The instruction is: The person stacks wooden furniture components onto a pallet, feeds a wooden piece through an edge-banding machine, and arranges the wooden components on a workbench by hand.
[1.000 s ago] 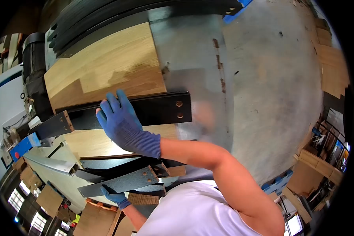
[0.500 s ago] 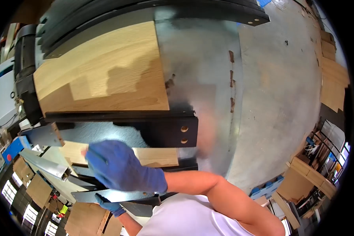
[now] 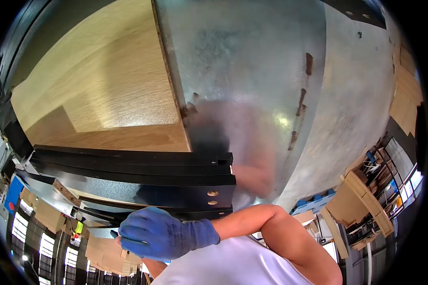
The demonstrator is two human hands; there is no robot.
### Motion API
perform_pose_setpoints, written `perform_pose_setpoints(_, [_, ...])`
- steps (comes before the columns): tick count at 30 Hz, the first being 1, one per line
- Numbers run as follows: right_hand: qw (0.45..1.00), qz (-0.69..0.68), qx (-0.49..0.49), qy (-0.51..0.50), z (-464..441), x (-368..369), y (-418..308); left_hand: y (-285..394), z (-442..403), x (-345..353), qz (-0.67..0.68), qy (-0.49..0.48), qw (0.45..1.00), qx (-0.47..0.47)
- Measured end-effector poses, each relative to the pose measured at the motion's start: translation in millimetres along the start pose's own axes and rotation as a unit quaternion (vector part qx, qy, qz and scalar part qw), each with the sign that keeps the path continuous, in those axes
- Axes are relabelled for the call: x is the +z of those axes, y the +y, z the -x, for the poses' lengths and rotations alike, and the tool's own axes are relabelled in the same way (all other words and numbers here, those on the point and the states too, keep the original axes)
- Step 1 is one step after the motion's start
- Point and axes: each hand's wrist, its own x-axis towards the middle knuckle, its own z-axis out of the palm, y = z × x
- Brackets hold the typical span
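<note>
My right hand [image 3: 159,236], in a blue work glove, is in front of my chest with its fingers curled in. One fingertip looks bare. Whatever it may hold is hidden. Behind it, my left hand is almost wholly covered; a dark gloved fingertip [image 3: 114,233] and part of the forearm [image 3: 153,267] show. Just beyond both hands lie several black boards side by side. The nearest large black board [image 3: 176,194] has a glossy face and two round holes at its right end. Its long grooved edge [image 3: 128,164] faces up.
A wood-grain panel [image 3: 104,90] lies beyond the black boards on a grey metal surface [image 3: 242,61] with brown tape scraps along its right side. Another black board end [image 3: 359,12] is at upper right. Cardboard [image 3: 352,221] and a blue item [image 3: 314,202] are at right.
My right hand has come down and closer to my body, now covering most of my left hand. The view has shifted, so the wood-grain panel looks larger and nearer.
</note>
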Motion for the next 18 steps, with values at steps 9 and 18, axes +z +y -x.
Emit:
perform_pose_setpoints(9, [0.994, -0.079, -0.004, -0.069, 12, -24, -13, -1, -1, 2, 0.018, 0.006, 1.000, -0.006])
perform_pose_setpoints(18, [0.991, 0.004, -0.133, 0.021, -9, -140, -24, -6, -8, 6, 0.114, -0.007, 0.993, -0.042])
